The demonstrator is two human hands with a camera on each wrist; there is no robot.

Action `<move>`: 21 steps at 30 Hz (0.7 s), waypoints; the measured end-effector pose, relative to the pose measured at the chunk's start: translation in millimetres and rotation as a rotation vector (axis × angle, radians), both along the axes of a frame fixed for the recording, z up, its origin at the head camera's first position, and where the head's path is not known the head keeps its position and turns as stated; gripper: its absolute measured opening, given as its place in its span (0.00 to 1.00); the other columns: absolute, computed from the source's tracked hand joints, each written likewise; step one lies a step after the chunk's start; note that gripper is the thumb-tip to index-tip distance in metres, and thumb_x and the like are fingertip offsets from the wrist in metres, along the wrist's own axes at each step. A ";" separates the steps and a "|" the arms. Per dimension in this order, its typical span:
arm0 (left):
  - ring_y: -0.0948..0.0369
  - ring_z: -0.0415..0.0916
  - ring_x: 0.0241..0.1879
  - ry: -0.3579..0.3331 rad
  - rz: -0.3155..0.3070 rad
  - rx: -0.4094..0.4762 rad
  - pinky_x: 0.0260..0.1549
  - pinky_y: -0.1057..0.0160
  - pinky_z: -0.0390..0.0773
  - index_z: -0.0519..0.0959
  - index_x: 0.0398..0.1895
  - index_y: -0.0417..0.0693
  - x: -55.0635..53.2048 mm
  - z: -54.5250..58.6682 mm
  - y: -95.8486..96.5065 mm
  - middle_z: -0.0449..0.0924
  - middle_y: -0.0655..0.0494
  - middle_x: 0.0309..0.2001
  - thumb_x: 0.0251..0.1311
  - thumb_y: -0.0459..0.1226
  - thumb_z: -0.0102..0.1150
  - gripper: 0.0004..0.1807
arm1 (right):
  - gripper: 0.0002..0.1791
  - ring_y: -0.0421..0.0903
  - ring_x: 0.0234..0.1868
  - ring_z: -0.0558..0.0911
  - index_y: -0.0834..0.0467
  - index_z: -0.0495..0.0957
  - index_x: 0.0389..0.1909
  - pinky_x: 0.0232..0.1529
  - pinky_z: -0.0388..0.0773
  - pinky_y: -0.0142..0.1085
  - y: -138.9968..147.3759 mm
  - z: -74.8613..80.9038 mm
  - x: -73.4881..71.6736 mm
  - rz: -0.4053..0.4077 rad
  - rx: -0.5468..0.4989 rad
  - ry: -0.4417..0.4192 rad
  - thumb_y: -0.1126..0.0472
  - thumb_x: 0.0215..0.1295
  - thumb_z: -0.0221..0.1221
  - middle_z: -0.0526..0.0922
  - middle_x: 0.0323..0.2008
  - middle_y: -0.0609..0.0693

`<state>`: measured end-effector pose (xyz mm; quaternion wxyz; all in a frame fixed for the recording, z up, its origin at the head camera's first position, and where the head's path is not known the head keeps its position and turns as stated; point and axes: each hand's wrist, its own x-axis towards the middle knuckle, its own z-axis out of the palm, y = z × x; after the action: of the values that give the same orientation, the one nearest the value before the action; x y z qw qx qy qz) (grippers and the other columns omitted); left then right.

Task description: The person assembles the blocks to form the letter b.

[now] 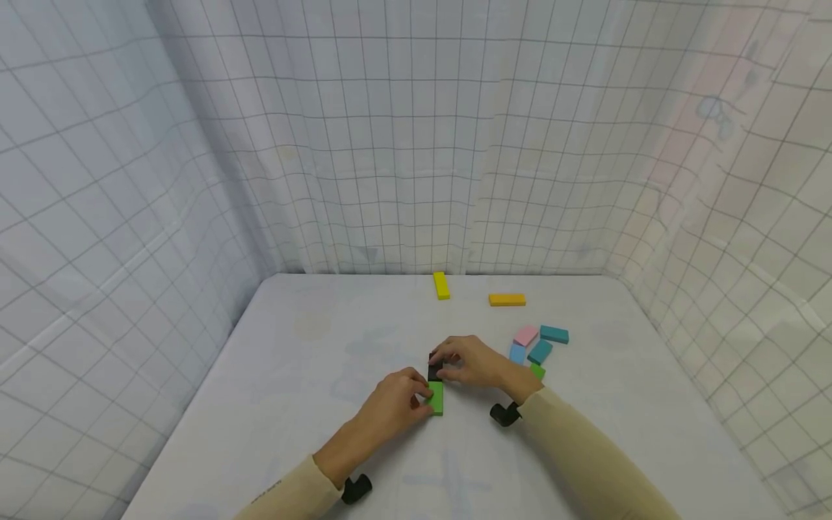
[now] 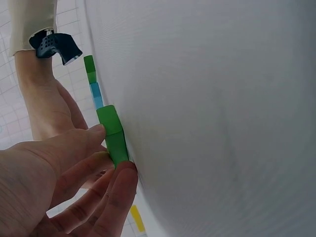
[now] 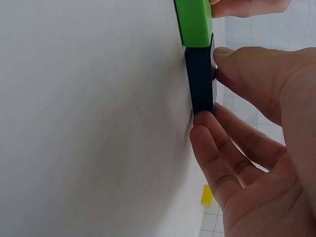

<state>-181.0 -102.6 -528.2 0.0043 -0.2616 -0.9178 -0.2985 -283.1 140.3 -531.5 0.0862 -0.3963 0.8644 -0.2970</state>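
Near the middle of the white surface, my left hand pinches a flat green block between thumb and fingers. In the left wrist view the thumb lies on the near side of the green block, with fingertips at its end. Just beyond it, my right hand grips a black block by its end and side. The right wrist view shows the black block end to end with the green block, their short faces meeting. Part of the black block is hidden behind the right fingers.
Right of my right hand lie a pink block, a blue block, two teal blocks and another green block. Farther back are a yellow block and an orange block. Grid-patterned curtains enclose the surface.
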 end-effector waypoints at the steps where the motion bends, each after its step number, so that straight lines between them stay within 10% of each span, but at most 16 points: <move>1: 0.60 0.91 0.35 -0.001 0.001 -0.001 0.36 0.68 0.88 0.96 0.49 0.35 0.2 -0.3 0.2 0.91 0.45 0.53 0.65 0.31 0.86 0.12 | 0.15 0.50 0.63 0.92 0.54 0.92 0.65 0.66 0.92 0.43 -0.2 0.2 0.5 0.002 0.000 -0.002 0.59 0.83 0.72 0.92 0.68 0.53; 21: 0.56 0.94 0.37 -0.004 0.004 0.007 0.37 0.67 0.90 0.96 0.48 0.35 0.0 1.6 0.4 0.93 0.37 0.59 0.64 0.30 0.86 0.12 | 0.17 0.47 0.60 0.91 0.54 0.91 0.67 0.66 0.91 0.42 0.8 -2.5 1.1 -0.011 -0.007 -0.010 0.59 0.82 0.74 0.93 0.64 0.51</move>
<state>-181.1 -102.3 -526.6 0.0039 -0.2590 -0.9174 -0.3021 -281.9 141.0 -534.0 0.0874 -0.3903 0.8651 -0.3027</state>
